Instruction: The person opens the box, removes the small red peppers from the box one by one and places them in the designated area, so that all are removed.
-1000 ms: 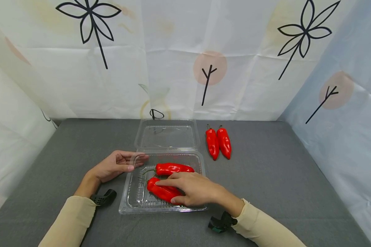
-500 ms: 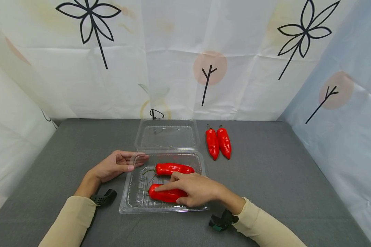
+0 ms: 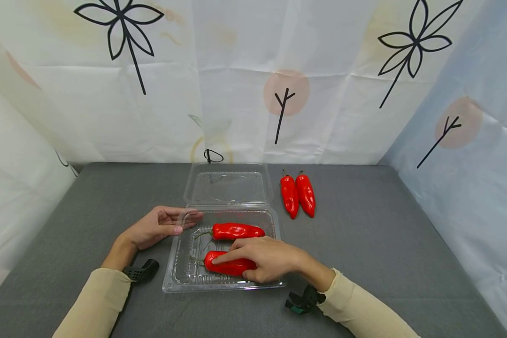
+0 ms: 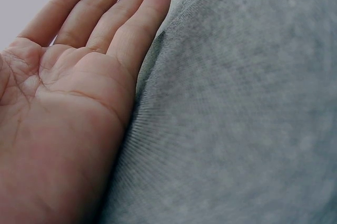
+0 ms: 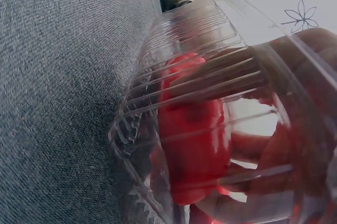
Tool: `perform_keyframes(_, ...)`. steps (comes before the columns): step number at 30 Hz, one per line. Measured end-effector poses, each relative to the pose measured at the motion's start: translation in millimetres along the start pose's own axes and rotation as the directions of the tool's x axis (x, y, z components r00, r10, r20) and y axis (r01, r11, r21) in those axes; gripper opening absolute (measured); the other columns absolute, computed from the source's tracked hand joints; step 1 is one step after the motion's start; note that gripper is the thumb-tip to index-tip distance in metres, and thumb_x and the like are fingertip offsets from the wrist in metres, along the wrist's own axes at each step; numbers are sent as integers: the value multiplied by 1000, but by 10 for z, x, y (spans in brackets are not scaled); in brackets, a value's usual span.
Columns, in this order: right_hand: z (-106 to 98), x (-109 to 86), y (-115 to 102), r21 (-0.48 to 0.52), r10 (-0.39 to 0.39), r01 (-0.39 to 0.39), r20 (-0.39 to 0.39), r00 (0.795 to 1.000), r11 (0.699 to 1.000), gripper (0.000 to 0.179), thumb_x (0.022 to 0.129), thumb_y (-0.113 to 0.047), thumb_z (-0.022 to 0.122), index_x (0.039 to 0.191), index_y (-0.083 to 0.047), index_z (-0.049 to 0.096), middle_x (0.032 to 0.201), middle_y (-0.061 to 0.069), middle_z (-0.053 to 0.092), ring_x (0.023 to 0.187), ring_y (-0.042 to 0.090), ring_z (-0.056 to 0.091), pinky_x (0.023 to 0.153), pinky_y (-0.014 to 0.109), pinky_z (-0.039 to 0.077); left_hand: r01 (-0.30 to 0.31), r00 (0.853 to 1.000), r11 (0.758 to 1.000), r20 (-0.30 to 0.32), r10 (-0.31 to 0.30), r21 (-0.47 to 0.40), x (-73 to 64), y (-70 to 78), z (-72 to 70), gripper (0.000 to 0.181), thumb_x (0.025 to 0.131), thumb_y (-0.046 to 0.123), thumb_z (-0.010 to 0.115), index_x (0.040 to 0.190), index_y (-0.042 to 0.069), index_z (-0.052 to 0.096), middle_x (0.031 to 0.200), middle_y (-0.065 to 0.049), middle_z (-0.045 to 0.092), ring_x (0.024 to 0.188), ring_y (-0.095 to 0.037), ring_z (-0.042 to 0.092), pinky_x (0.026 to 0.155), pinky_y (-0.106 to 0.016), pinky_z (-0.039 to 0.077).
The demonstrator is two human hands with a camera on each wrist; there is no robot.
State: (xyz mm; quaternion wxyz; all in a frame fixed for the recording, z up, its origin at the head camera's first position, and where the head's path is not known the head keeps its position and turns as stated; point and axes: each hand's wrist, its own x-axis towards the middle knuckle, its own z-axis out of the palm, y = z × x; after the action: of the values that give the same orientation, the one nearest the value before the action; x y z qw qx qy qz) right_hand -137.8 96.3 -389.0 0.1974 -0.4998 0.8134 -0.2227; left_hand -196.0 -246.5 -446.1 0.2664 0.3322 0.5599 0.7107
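Observation:
A clear plastic clamshell container point(image 3: 175, 270) lies unfolded on the table, its lid point(image 3: 229, 185) folded back flat behind the base. Two red peppers rest inside the base: the far pepper point(image 3: 236, 231) points its green stem left, and the near pepper point(image 3: 227, 265) lies roughly parallel to it. My right hand point(image 3: 272, 259) holds the near pepper, index finger along its top and thumb at its front side. Through the clear wall, the right wrist view shows that pepper point(image 5: 195, 150) against my fingers. My left hand point(image 3: 154, 227) touches the container's left side with fingers extended, palm facing it.
Behind and right of the container, two more red peppers, a left one point(image 3: 289, 196) and a right one point(image 3: 306, 195), lie side by side on the grey tabletop point(image 3: 363, 244). A patterned white curtain point(image 3: 232, 94) hangs along the back edge.
The near pepper has turned from a slant to nearly level across the container, shifting slightly right under my right hand. My left hand has stayed put.

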Motion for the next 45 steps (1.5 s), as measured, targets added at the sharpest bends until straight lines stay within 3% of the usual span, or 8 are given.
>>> perform_keyframes(9,-7,-2,4,31,-11,12,-38,999,999,69,87,-8,73,149,-31,53,132,-7,59,107,6,53,81,18,50,11,1000,1000,-12,-11,-1,-13,7,-1,51,97,-11,56,145,-17,40,146,-20,53,138,-25,49,115,-38,39)
perform_keyframes(17,-28,-9,-3,119,-4,15,-93,996,993,61,92,-21,74,148,-31,51,143,-8,53,125,12,48,94,26,51,1,1000,1000,-5,-1,9,-21,7,-4,50,97,-12,55,145,-17,40,147,-23,52,139,-26,49,115,-37,38)
perform_keyframes(21,-35,-8,7,133,0,16,-119,993,991,60,93,-18,73,147,-30,50,145,-7,52,125,14,49,98,29,50,6,1000,1000,-7,-6,6,-22,0,-10,51,97,-11,56,146,-17,39,147,-22,51,139,-26,48,116,-38,38)
perform_keyframes(28,-62,-7,58,261,-26,75,-187,982,962,65,96,-11,69,153,-27,43,137,-1,54,115,14,53,89,27,56,7,1000,1000,-10,-7,13,-18,3,-2,52,97,-11,56,145,-18,39,147,-22,52,138,-25,49,115,-37,39)
perform_keyframes(33,-84,-17,119,368,-47,136,-241,969,920,61,98,-12,65,155,-21,44,128,-1,56,109,14,54,84,30,58,-15,1000,1000,10,15,4,-8,17,13,51,97,-12,54,146,-19,37,148,-23,50,139,-26,48,116,-38,38)
perform_keyframes(37,-100,-25,131,468,-18,146,-267,964,871,55,98,-11,65,151,-17,50,134,1,54,113,18,55,89,33,59,-9,1000,1000,5,9,-12,-9,22,18,51,97,-12,55,146,-18,38,148,-21,51,139,-26,48,115,-38,39)
perform_keyframes(41,-106,-34,133,589,25,143,-268,963,795,57,97,-3,65,150,-11,49,145,8,48,117,20,60,87,37,61,-13,1000,1000,9,13,-15,-8,24,20,51,97,-13,55,145,-20,37,148,-23,51,140,-27,47,115,-38,38)
perform_keyframes(45,-113,-37,138,672,53,144,-264,963,726,61,94,4,66,150,-7,46,150,16,43,110,23,68,80,41,64,-17,1000,1000,16,18,-24,-7,15,10,51,97,-13,54,144,-21,36,148,-24,50,140,-27,47,116,-38,38)
